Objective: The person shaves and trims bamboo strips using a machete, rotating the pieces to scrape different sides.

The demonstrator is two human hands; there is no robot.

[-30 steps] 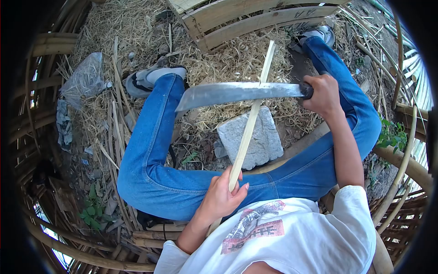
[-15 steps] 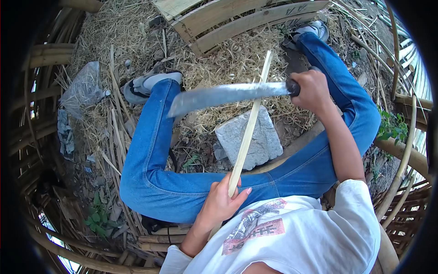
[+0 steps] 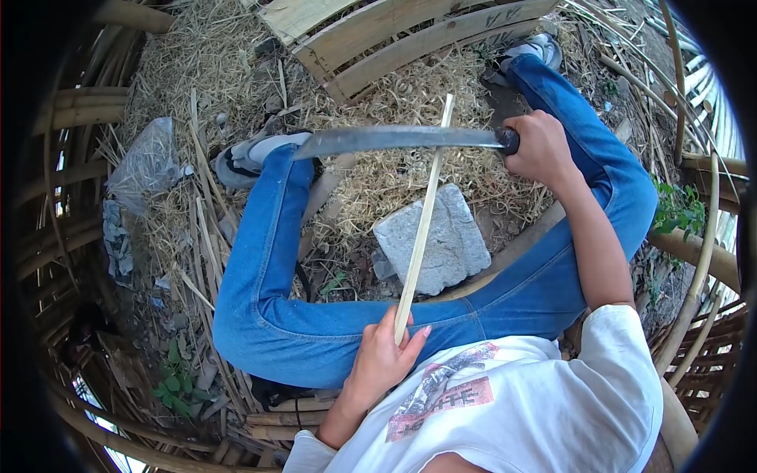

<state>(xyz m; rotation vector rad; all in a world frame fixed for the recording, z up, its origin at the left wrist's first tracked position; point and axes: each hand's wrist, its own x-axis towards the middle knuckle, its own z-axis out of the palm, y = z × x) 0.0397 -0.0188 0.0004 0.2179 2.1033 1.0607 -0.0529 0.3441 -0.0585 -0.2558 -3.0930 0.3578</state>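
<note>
A long pale bamboo strip (image 3: 423, 229) slants up and away from my lap, over a rough grey stone block (image 3: 453, 248). Its near end is gripped by my left hand (image 3: 383, 353), close to my shirt. My right hand (image 3: 541, 150) is wrapped round the dark handle of a machete (image 3: 394, 139). The long blade lies across the strip near its far end, pointing left toward my knee; whether the edge touches the strip I cannot tell.
Pale shavings (image 3: 378, 185) cover the ground between my feet. A wooden slatted crate (image 3: 418, 39) stands ahead. Clear plastic (image 3: 146, 165) lies at left, beside loose strips (image 3: 206, 236). Bamboo poles (image 3: 698, 252) are at right, and green plants (image 3: 177, 382) grow at lower left.
The machete has moved slightly farther from me along the strip, its blade now more level. The strip's far end has shifted a little left and lower. My left hand stays nearly in place.
</note>
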